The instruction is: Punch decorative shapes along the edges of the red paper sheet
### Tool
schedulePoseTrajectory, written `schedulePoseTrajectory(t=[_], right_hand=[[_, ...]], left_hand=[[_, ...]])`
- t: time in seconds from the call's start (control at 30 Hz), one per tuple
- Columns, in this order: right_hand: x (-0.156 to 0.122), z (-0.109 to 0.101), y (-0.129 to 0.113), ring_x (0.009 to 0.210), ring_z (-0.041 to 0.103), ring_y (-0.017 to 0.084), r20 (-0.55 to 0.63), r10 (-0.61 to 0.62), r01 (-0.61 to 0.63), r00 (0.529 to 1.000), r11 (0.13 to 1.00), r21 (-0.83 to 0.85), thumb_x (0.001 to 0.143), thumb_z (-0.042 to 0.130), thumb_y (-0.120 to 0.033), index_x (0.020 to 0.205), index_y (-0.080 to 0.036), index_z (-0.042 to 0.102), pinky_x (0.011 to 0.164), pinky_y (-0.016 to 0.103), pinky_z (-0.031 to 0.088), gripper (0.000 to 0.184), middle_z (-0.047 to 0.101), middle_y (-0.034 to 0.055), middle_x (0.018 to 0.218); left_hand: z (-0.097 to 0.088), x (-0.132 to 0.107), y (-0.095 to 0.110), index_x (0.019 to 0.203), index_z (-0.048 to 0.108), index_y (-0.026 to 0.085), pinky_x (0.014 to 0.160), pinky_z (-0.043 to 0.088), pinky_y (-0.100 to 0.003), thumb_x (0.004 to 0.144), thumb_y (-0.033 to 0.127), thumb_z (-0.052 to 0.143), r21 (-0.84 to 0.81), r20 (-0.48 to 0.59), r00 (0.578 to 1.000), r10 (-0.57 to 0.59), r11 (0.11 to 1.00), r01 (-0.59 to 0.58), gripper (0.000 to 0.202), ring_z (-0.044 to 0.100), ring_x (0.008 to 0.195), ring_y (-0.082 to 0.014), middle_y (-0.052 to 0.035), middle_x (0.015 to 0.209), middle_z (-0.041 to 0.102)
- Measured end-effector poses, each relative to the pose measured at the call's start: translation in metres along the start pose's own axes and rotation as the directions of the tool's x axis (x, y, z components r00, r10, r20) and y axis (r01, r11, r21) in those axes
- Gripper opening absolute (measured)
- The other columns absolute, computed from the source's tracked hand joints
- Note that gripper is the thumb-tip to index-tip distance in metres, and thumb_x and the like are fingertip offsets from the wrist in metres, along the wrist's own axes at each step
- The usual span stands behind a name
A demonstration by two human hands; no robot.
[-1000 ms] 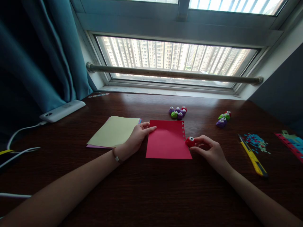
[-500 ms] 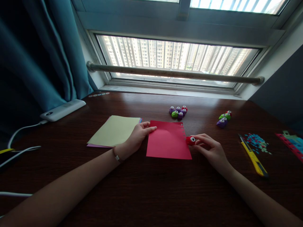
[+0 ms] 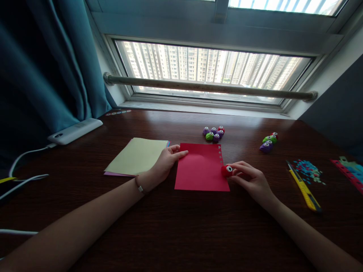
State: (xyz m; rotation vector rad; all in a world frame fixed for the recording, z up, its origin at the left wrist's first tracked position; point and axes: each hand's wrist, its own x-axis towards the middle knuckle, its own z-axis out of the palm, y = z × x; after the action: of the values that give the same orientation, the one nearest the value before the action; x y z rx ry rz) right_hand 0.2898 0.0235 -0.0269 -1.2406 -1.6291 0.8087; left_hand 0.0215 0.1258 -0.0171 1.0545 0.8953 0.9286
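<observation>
Sheet of plain red paper: lies between the two hands; a row of small cut-outs runs down its right edge, beyond and left of the right hand
Left hand: grasping the sheet's left edge, thumb on top
Right hand: thumb and fingers gripping a red rounded plastic punch with a white-ringed eye; the punch sits left of that hand, at the paper's right edge
Punching well: a light, steady left grip should prevent buckling; seat the edge fully, match the row's spacing, squeeze squarely
Yellow-and-black cutter: right of the right hand
</observation>
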Motion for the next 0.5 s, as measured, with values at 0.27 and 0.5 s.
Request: schedulePoseTrajectory(t=[0.27, 0.5], right_hand=[[0.0013, 0.0005, -0.0029, 0.074, 0.057, 0.013, 0.015, 0.020, -0.020, 1.000, 0.999, -0.032, 0.078, 0.066, -0.023, 0.104, -0.025, 0.067, 0.064, 0.024, 0.050, 0.026, 0.059, 0.0017, 0.095], [0.0018, 0.0008, -0.0055, 0.075, 0.058, 0.015, 0.011, 0.034, -0.033, 0.999, 0.998, -0.060, 0.077, 0.066, -0.026, 0.103, -0.024, 0.067, 0.064, 0.026, 0.049, 0.026, 0.061, 0.0034, 0.096]], left_hand=[[0.0027, -0.0028, -0.0005, 0.078, 0.056, 0.017, 0.058, 0.049, -0.024, 0.065, 0.038, 0.077, 0.055, 0.027, 0.999, 0.030, 0.998, -0.031, 0.033, 0.062, 0.065, -0.0156, -0.0022, 0.078, 0.066], [0.0055, -0.0054, 0.0011, 0.073, 0.054, 0.018, 0.057, 0.049, -0.026, 0.061, 0.046, 0.077, 0.167, 0.031, 0.996, 0.081, 0.982, -0.085, 0.038, 0.061, 0.067, -0.0183, -0.0021, 0.077, 0.065]])
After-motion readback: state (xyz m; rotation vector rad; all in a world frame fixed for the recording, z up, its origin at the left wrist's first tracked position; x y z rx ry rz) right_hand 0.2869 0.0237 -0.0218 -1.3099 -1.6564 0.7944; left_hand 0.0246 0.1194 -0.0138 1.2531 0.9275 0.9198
